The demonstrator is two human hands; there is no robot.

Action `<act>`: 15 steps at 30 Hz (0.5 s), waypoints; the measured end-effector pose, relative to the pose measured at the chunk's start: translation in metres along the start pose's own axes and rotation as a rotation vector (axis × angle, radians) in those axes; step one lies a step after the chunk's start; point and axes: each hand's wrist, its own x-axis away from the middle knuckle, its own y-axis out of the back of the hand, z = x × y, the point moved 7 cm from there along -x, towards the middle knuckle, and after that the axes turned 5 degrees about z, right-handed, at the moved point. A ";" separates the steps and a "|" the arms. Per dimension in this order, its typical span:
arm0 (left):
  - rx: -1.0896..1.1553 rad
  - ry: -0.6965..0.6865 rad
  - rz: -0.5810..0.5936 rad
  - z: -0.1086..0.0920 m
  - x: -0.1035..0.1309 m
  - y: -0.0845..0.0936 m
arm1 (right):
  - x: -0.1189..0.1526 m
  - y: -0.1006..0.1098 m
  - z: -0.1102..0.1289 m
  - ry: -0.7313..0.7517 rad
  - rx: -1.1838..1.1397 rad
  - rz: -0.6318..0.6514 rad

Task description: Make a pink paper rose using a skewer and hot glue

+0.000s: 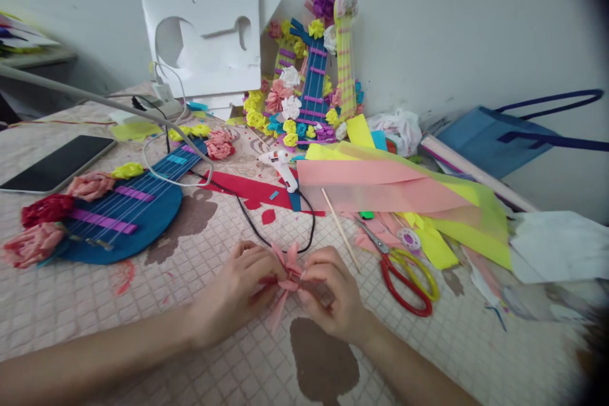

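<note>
Lower centre, gathered pink paper (289,278): probably light, tearable; hold its middle.
Grip: left hand (245,280), right hand (337,292) pinch it.

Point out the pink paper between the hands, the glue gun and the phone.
Pink paper (288,283), head view: bunched middle.
Glue gun (284,170), head view: top of handle.
Phone (59,163), head view: dark screen.

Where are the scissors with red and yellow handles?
In the head view, the scissors lie right of centre, to the right of the pale wooden stick and the right hand.
</note>
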 end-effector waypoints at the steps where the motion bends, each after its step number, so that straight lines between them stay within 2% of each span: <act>1: -0.005 0.004 -0.006 -0.002 0.002 0.000 | 0.001 0.001 0.001 0.004 0.000 -0.015; 4: -0.039 0.023 -0.013 -0.003 0.010 -0.002 | 0.002 0.000 0.004 0.018 0.014 -0.010; 9: -0.073 0.021 -0.001 0.001 0.017 -0.007 | 0.003 -0.013 0.004 0.015 0.045 0.115; 15: -0.073 0.004 0.036 0.002 0.018 -0.008 | 0.002 -0.013 0.000 -0.017 0.019 0.125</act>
